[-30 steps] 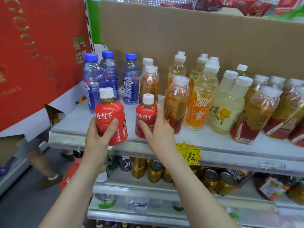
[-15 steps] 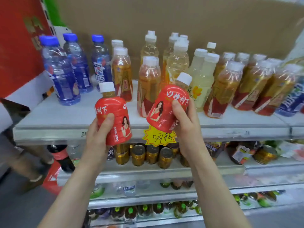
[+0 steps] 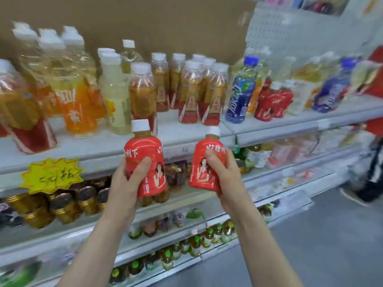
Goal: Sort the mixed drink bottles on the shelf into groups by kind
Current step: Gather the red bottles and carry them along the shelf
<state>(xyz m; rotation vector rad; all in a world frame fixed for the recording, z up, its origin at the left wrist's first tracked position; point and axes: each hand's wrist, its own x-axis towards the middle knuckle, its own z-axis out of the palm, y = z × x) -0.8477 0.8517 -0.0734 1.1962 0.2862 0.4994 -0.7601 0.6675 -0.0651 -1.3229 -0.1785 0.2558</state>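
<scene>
2 red bottles held upright, left hand [image 3: 122, 184] fingers wrapping one [image 3: 145, 162], right hand [image 3: 226, 179] fingers wrapping other [image 3: 204, 162]

the shelf [image 3: 93, 146] bears amber bottles [image 3: 190, 90], orange bottles [image 3: 76, 108], a blue bottle [image 3: 238, 98] and red bottles [image 3: 269, 104].

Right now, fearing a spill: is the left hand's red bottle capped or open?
Capped: the red bottle in the left hand wears a white cap.

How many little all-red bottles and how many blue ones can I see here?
Red bottles: 4, the left-hand bottle, the right-hand bottle, and a shelf pair.
Blue bottles: 2, the near blue bottle and the blurred far blue bottle.
Total: 6.
</scene>
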